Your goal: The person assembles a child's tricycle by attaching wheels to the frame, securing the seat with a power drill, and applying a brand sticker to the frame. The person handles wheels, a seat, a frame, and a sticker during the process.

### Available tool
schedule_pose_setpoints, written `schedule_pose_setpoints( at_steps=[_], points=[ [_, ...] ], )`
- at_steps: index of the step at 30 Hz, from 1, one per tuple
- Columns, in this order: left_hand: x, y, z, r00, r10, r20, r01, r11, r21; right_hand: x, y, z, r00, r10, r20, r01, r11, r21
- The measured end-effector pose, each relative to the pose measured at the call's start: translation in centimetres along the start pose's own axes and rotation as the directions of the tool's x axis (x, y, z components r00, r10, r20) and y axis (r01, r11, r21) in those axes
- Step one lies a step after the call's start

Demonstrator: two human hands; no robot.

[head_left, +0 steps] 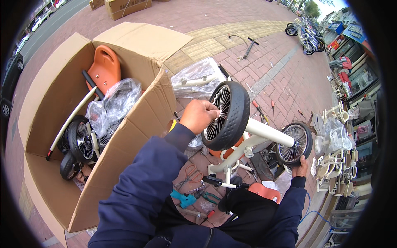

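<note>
Scattered pliers and screwdrivers lie on the brick pavement around a cream tricycle frame. The left hand grips its spoked black wheel; the right hand holds the right rear wheel. At left, an open cardboard box holds plastic-wrapped wheels and an orange seat.

Near wheel: black tyre with a dimpled dot pattern, silver radial spokes; far wheel likewise black with silver spokes, both on a cream-white tricycle frame with an orange seat below. Sleeves navy blue on both the left hand and the right hand; pliers have orange-red handles, and the tool beside them is teal. Cardboard box plain tan-brown, holding an orange seat back, a cream tube and clear glossy plastic wrap; pavement red-brown brick with a yellow-tan tactile strip.
</note>
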State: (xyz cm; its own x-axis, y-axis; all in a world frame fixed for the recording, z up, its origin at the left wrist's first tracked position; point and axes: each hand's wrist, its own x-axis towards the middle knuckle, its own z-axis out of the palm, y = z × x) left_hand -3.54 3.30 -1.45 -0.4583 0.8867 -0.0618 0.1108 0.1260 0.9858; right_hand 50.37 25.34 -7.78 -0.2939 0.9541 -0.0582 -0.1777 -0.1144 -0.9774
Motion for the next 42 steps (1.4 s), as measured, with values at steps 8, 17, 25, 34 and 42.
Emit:
schedule_pose_setpoints(
  at_steps=[8, 17, 25, 34, 42],
  points=[
    [0.2, -0.3, -0.4, 0.994, -0.049, 0.095, 0.075, 0.951, -0.299, -0.2, -0.2, 0.7, 1.0, 0.008, -0.008, -0.008, 1.0, 0.004],
    [0.1, 0.4, -1.0, 0.981, -0.169, 0.094, 0.175, 0.983, -0.057, -0.6, -0.5, 1.7, 1.0, -0.015, 0.002, 0.015, 1.0, -0.008],
    [-0.1, -0.3, -0.6, 0.989, -0.097, 0.111, 0.126, 0.947, -0.294, -0.4, -0.4, 1.6, 1.0, -0.017, -0.004, 0.017, 1.0, -0.005],
    [0.3, -0.2, -0.8, 0.968, -0.203, 0.15, 0.227, 0.959, -0.167, -0.5, -0.5, 2.1, 1.0, -0.027, 0.005, 0.027, 1.0, 0.008],
    [0.4, -1.0, -0.7, 0.99, -0.069, 0.12, 0.105, 0.939, -0.327, -0.6, -0.6, 2.4, 1.0, -0.006, -0.011, 0.006, 1.0, 0.018]
  ],
)
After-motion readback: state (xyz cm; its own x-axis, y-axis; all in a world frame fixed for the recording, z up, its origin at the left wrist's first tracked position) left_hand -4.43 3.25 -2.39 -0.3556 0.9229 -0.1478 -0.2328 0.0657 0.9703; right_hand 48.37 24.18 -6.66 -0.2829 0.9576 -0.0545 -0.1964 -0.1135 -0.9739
